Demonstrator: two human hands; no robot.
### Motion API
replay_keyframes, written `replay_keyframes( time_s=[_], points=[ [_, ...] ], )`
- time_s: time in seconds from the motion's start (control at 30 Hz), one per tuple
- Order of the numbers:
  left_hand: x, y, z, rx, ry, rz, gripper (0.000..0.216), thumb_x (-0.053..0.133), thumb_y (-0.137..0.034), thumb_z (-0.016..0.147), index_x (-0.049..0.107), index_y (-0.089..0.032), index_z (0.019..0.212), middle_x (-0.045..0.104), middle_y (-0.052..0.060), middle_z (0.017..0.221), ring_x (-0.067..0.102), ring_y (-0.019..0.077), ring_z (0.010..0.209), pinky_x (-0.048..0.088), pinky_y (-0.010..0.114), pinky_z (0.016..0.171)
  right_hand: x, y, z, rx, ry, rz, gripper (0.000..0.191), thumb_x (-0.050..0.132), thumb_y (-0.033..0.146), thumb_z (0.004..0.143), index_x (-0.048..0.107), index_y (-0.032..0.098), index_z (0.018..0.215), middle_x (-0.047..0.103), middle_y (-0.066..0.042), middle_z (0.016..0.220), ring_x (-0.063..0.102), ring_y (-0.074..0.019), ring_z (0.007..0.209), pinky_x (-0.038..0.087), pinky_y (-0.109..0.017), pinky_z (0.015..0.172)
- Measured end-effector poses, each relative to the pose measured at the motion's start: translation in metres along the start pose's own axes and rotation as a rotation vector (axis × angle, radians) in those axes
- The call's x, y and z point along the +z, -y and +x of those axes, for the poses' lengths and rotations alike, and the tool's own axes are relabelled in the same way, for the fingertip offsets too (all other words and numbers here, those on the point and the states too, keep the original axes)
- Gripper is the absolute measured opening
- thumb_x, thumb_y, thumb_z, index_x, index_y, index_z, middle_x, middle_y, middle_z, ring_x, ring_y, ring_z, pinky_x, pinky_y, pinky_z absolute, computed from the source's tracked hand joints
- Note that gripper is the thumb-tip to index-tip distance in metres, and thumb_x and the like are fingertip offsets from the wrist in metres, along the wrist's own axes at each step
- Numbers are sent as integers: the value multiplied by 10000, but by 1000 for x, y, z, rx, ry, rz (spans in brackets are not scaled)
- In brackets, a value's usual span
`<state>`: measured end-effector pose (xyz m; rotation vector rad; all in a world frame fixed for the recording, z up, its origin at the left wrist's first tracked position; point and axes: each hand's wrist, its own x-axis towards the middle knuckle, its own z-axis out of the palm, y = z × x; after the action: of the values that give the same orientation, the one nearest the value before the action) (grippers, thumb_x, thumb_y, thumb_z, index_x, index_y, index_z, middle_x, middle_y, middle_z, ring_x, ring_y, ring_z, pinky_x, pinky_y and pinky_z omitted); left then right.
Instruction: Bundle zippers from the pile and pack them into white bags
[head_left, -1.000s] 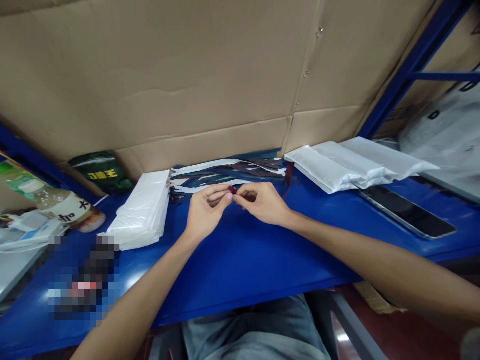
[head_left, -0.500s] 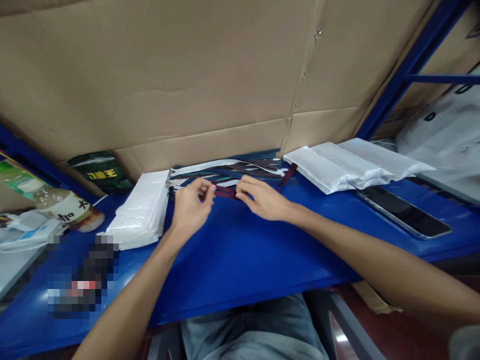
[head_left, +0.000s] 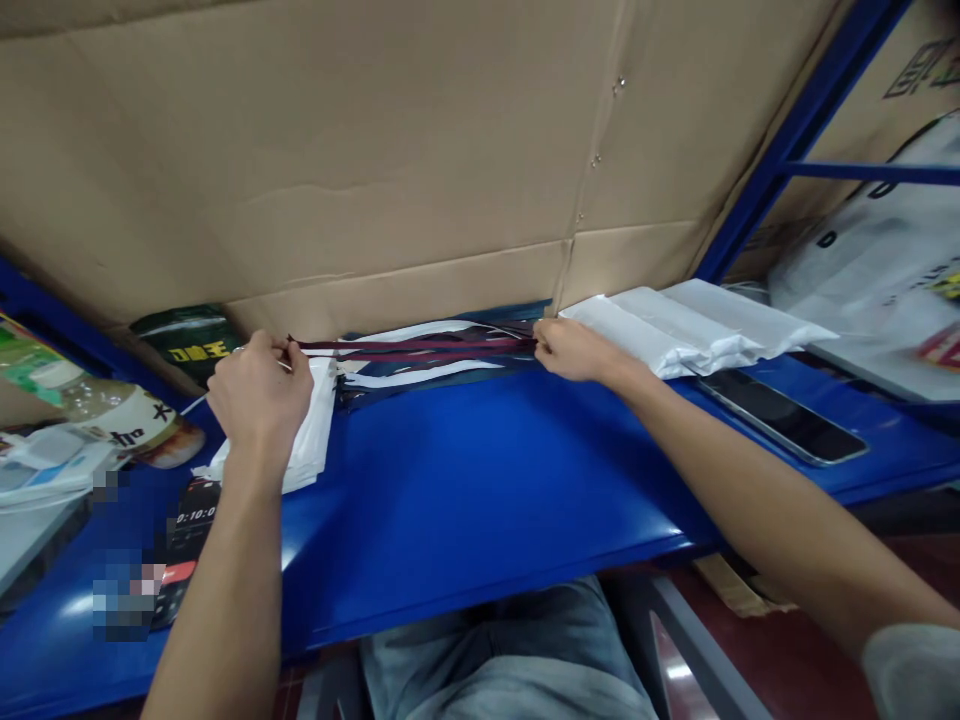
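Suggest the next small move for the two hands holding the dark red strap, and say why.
Probably lower the strap onto the bare blue table in front of the pile. The left hand and right hand each pinch one end, and it hangs stretched straight just above the heap of other straps, clear of the white bags.

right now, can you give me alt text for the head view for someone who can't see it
Two bare hands stretch a dark red strap taut above a blue table, the left hand pinching one end and the right hand the other. Behind it lie more straps, white bag stacks and a cardboard wall.
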<state>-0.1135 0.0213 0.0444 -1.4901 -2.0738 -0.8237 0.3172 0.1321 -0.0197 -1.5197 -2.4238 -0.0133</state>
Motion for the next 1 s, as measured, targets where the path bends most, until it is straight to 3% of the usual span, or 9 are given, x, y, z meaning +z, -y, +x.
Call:
replay_keyframes(
  time_s=[0.13,0.2,0.27,0.37,0.5,0.63,0.77,0.9,1.0],
  points=[
    [4,-16,-10,101,12,-38,367,627,-403,941,666,-191,1237,662,240,1268,587,502,1224,508,649,943,1,1,0,-4,19,42,125,596,221,921,662,187,821,722,-79,764,608,-206,677,356,-328,653],
    [6,-27,-16,229,-13,-133,424,656,-361,927,622,-185,1312,592,235,1380,532,462,1313,480,604,1036,0,3,-1,-57,13,104,143,588,244,928,672,195,823,734,-66,779,620,-198,688,370,-317,658],
    [8,-40,-24,327,22,-252,331,628,-330,956,630,-188,1255,629,192,1307,594,375,1239,489,512,1046,-2,7,-3,-124,9,187,123,581,227,923,685,200,864,747,-51,800,629,-186,690,386,-303,662],
    [11,-60,-39,430,163,-371,161,575,-321,1001,652,-209,1087,710,97,1030,680,267,987,524,397,910,-4,19,-7,-196,40,304,118,604,180,890,699,207,954,770,-29,824,652,-173,681,411,-284,662],
    [15,-81,-62,592,394,-359,156,574,-340,1008,677,-235,955,724,52,848,694,241,823,501,345,737,-2,43,-14,-259,64,480,147,607,221,939,686,219,1063,793,-20,842,707,-180,723,454,-277,695],
    [22,-92,-80,652,544,-410,217,595,-414,1015,718,-246,956,759,51,853,701,232,754,493,330,680,1,72,-23,-315,103,638,107,620,293,983,673,218,1039,789,-23,849,713,-176,728,468,-276,689],
    [30,-95,-87,705,609,-476,252,569,-426,1043,754,-257,1068,779,50,943,721,228,822,517,325,739,1,91,-31,-383,107,684,116,632,305,994,691,221,1048,793,-24,899,715,-173,771,470,-275,709],
    [35,-94,-88,740,656,-515,264,531,-361,1062,776,-265,1085,785,54,1007,734,226,872,525,332,798,1,94,-33,-419,104,695,111,635,289,998,696,223,1063,801,-24,939,732,-177,813,479,-275,731],
    [32,-95,-87,724,643,-484,261,528,-357,1054,773,-267,1039,775,50,965,720,216,806,510,325,749,2,91,-31,-426,124,673,113,647,272,987,703,231,1076,811,-19,949,745,-181,816,484,-274,735]
  ],
)
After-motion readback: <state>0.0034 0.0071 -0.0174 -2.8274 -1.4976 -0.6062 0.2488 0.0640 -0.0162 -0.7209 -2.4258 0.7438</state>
